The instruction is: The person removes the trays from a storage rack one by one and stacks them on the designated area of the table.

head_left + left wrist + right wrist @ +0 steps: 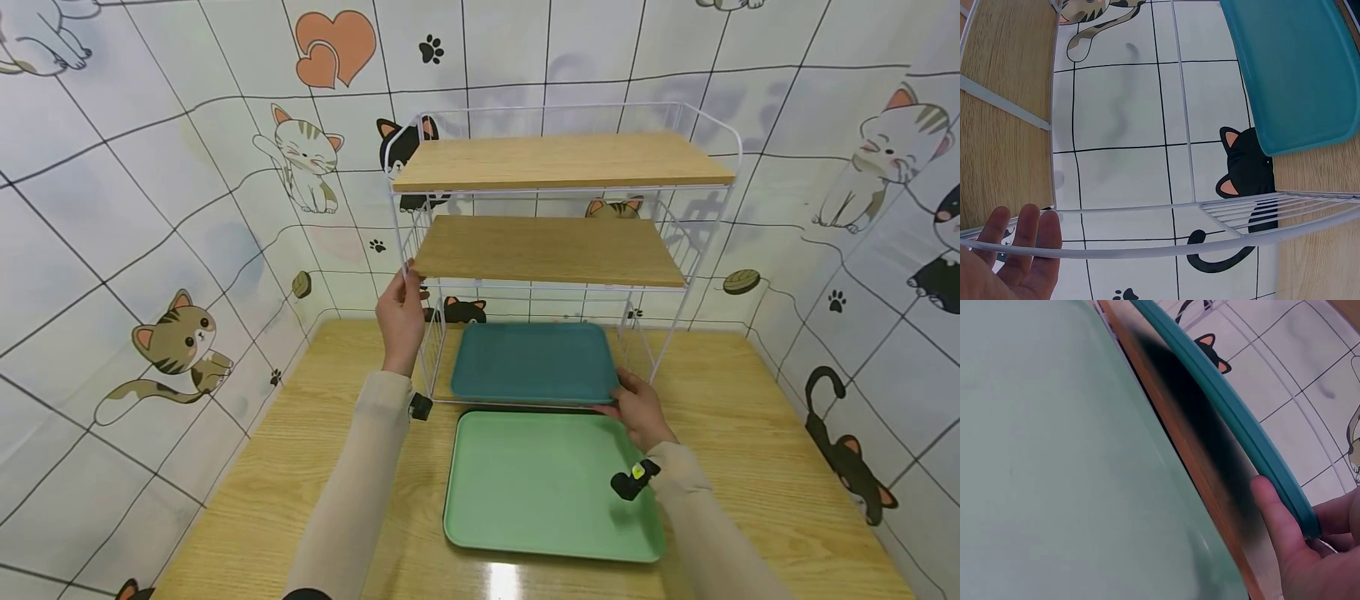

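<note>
Teal tray (534,362) sat at the centre of the head view, under the lowest wooden shelf of the white wire rack (420,333), its long axis running left to right across the frame, one long edge toward the person and the other toward the tiled wall. Near edge appeared lifted off the table (750,417); the right wrist view showed a dark shadow beneath its rim. Right hand (637,410) held the tray's near right corner, fingers curled under the rim and thumb (1275,506) along the edge, so closed on it rather than spread. Left hand (401,317), left of centre in the frame, was at the rack's left front upright, fingers bent around the wire; in the left wrist view the fingers (1029,244) looked fairly straight behind a wire. Light green tray (551,483) lay flat on the table just below the teal one, same orientation, long axis left to right.
</note>
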{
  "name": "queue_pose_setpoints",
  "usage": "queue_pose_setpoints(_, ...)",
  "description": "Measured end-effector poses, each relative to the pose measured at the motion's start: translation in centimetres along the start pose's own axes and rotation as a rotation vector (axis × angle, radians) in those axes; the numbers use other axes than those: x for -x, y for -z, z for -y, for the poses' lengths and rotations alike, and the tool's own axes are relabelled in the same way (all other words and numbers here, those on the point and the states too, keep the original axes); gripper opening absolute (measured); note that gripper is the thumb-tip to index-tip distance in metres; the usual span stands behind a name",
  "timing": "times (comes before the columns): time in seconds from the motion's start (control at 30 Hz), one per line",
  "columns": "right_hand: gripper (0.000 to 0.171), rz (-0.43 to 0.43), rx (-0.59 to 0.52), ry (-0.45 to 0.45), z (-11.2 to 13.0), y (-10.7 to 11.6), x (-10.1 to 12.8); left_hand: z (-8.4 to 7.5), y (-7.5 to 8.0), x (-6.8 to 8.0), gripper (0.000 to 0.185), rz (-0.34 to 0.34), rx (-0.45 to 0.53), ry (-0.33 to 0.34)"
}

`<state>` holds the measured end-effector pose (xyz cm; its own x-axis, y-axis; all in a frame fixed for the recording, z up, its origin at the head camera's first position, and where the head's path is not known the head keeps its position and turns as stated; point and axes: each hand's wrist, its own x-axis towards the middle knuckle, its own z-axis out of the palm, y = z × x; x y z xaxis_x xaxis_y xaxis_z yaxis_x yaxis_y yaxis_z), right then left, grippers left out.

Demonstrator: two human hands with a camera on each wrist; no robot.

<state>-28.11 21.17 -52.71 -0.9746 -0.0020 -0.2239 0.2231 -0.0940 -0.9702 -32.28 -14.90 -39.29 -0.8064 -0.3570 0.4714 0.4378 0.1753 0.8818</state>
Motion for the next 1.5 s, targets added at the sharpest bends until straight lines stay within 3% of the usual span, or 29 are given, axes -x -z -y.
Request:
queue_pose_setpoints(0.6, 0.064, 0.023, -0.143, 0.034, 1.5, 0.0, 2.1, -0.4, -0.2, 0.1, 0.042, 0.005, -0.018, -0.024)
queue_pose_setpoints(0.93, 0.061, 0.021, -0.080, 0.091, 2.5, 0.1, 3.6, -0.2, -0.1, 0.0, 0.041, -0.005, -0.013, -0.021)
queue_pose_setpoints(1.5, 0.061, 0.035, -0.093, 0.156, 3.1, 0.4, 7.6, 0.2, -0.1, 0.0, 0.041, -0.004, 0.011, -0.026)
